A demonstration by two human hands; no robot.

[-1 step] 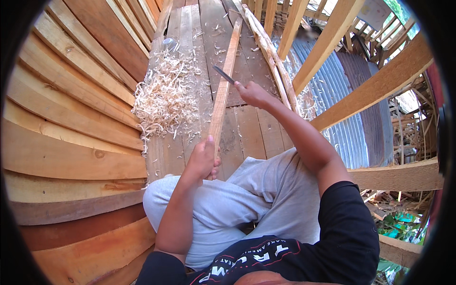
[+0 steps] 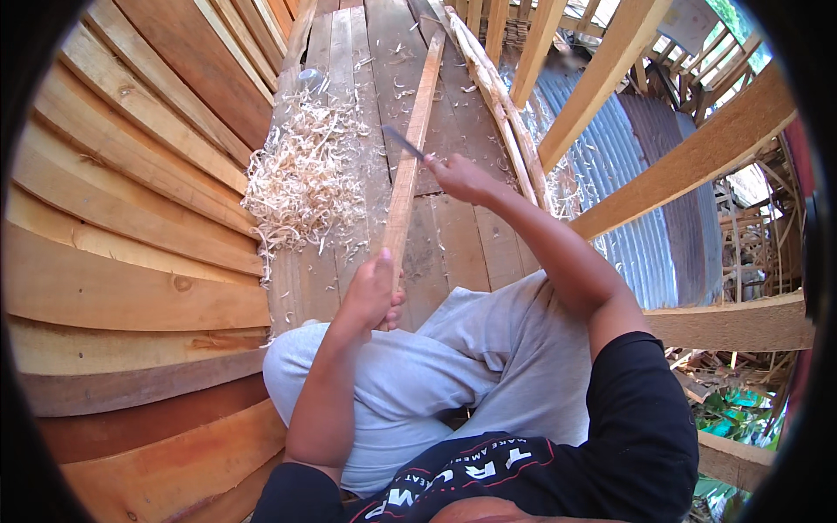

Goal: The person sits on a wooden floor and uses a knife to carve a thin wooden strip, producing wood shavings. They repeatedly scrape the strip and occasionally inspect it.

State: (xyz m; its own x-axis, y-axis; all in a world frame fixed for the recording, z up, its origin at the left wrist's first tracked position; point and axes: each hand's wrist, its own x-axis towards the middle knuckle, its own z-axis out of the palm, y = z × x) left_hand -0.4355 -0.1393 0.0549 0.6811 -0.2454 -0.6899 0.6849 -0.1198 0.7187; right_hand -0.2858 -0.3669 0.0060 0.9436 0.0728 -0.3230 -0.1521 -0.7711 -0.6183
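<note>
Over floorboards (image 2: 455, 240), wooden strip (image 2: 404, 187), lengthwise away, slightly rightward

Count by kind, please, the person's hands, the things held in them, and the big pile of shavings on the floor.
Hands: 2 (left hand, right hand)
Knife: 1
Wood strip: 1
Shavings pile: 1
Total: 5

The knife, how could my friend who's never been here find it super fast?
Look at the plank floor and find the long wooden strip slanting over it. Partway along, the right hand holds the knife across it. Unlike the pale wood around it, its slim blade is dark grey.
</note>
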